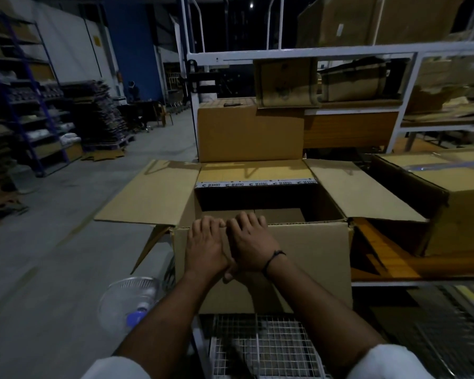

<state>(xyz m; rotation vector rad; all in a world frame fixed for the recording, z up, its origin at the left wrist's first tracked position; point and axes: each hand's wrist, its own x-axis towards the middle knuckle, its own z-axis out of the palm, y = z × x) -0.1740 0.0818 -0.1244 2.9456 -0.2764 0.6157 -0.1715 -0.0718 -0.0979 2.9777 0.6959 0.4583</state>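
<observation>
I fear the box [312,255], standing open just in front of me behind the wire grid [271,340], can tip toward me, or its near wall can buckle, because I hold it only at the near rim. My left hand [205,242] and right hand [251,242] lie side by side on that wall, with the fingers hooked over the rim.

A white fan [129,305] stands on the floor [52,255]; blue shelving [39,116] lines the left; a taped carton [449,203] sits right.
</observation>
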